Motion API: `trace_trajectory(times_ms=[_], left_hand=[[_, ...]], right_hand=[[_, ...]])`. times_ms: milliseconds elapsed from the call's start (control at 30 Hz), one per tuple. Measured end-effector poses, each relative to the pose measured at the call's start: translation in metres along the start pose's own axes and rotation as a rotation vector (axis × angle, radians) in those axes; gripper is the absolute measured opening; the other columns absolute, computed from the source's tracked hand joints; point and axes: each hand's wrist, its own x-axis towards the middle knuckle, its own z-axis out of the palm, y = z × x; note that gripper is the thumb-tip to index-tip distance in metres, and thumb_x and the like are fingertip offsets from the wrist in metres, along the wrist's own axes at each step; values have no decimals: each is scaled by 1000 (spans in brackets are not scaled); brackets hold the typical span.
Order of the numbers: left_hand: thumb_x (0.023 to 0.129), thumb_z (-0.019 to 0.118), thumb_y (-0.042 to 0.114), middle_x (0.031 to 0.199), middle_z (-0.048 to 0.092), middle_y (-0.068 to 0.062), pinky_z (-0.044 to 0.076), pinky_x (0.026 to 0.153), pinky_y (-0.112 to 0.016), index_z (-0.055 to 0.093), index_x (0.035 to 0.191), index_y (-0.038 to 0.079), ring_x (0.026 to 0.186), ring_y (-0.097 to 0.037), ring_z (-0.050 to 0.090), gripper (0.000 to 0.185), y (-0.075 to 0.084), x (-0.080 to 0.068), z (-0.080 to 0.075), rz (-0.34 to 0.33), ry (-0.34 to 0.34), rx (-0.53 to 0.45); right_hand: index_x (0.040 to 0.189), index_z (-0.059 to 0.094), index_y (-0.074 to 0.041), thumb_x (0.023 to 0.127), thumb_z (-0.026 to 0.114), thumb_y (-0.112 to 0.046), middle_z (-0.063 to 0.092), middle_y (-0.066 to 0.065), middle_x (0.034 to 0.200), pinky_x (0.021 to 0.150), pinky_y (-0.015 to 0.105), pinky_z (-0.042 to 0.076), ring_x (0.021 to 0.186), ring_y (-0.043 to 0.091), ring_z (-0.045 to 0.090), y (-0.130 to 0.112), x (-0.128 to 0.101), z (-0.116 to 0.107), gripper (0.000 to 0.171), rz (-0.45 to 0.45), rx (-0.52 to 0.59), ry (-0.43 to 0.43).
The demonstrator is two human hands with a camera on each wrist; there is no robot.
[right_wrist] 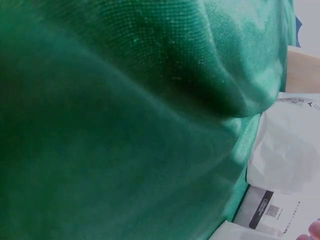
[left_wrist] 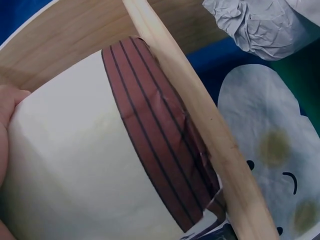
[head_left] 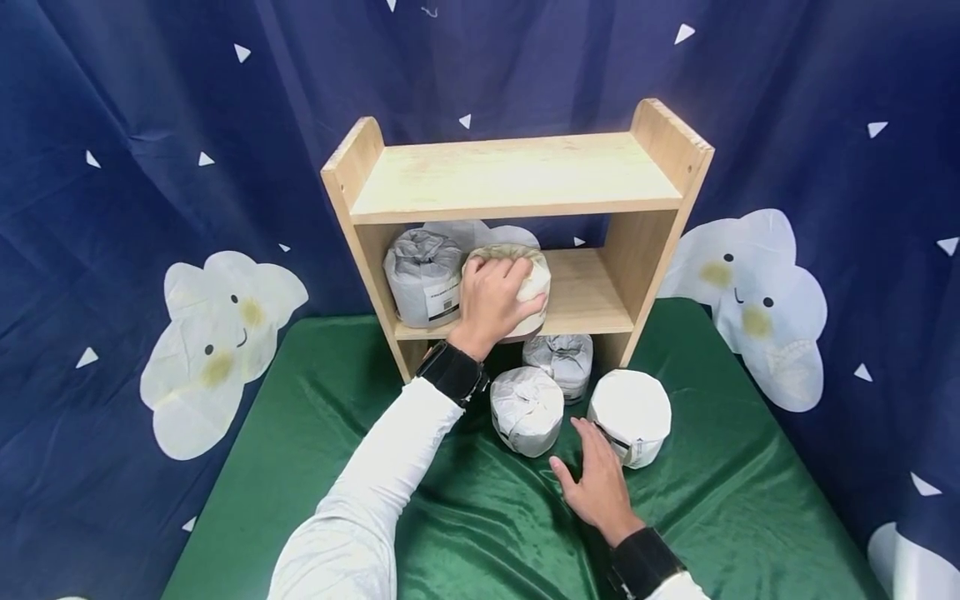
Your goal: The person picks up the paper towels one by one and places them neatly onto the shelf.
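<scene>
My left hand grips a cream paper-wrapped roll from above, its fingers bent over the top and the thumb along the front. The roll is at the middle board of a wooden shelf, beside a grey wrapped roll. A brown striped band runs round its lower part in the left wrist view. Low over the green cloth, my right hand has its fingers loosely extended, close to a white wrapped roll; whether they touch I cannot tell.
Two more wrapped rolls stand before the shelf: a whitish one in front and a greyish one behind it, partly under the middle board. Green cloth covers the table in folds. A dark blue curtain hangs behind.
</scene>
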Motion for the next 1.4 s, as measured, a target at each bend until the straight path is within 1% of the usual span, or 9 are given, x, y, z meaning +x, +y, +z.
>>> trace_trajectory(times_ms=[200, 400, 800, 1000, 1167, 1300, 1400], left_hand=[[75, 76, 43, 78, 65, -4, 40, 81, -43, 63, 93, 11, 78, -23, 63, 39, -2, 1, 5, -19, -28, 28], [75, 77, 45, 75, 65, -3, 42, 79, -42, 63, 91, 12, 77, -23, 65, 40, -6, 4, 10, -24, -33, 54], [76, 77, 49, 84, 69, -2, 40, 86, -41, 64, 99, 13, 82, -22, 66, 44, -11, 9, 17, -89, -118, 55], [77, 77, 49, 84, 69, -4, 39, 87, -41, 64, 100, 13, 83, -23, 66, 45, -11, 12, 20, -91, -115, 49], [76, 78, 49, 84, 69, -4, 40, 86, -42, 64, 100, 13, 82, -23, 66, 46, -11, 14, 22, -90, -97, 47], [76, 78, 50, 86, 69, -4, 40, 87, -43, 64, 101, 13, 84, -24, 65, 47, -11, 14, 23, -109, -114, 51], [76, 77, 51, 88, 69, -4, 39, 88, -43, 64, 102, 13, 86, -23, 65, 48, -11, 13, 22, -127, -140, 63]], right_hand=[[140, 45, -2, 86, 71, -28, 47, 24, 139, 98, 62, 34, 129, 41, 42, -1, -3, 1, 65, -6, -9, 7], [141, 44, -3, 87, 70, -29, 46, 24, 141, 98, 63, 33, 130, 41, 41, -2, -3, 0, 65, 28, -13, -19], [141, 43, -3, 88, 70, -29, 46, 23, 140, 100, 60, 32, 130, 40, 41, -1, -3, 0, 65, 23, -26, -15], [141, 43, -3, 88, 69, -30, 45, 23, 141, 101, 59, 32, 130, 39, 41, 2, -2, 0, 65, 30, -36, -19], [140, 44, -2, 87, 70, -29, 47, 24, 139, 99, 60, 33, 129, 40, 42, 2, -3, 0, 65, 7, -25, 14], [139, 45, -1, 86, 71, -27, 48, 25, 137, 98, 61, 34, 127, 41, 43, 2, -4, 0, 65, -14, -23, 36], [140, 44, -2, 87, 71, -28, 48, 24, 138, 98, 60, 34, 128, 40, 43, 2, -5, 0, 65, -4, -29, 26]])
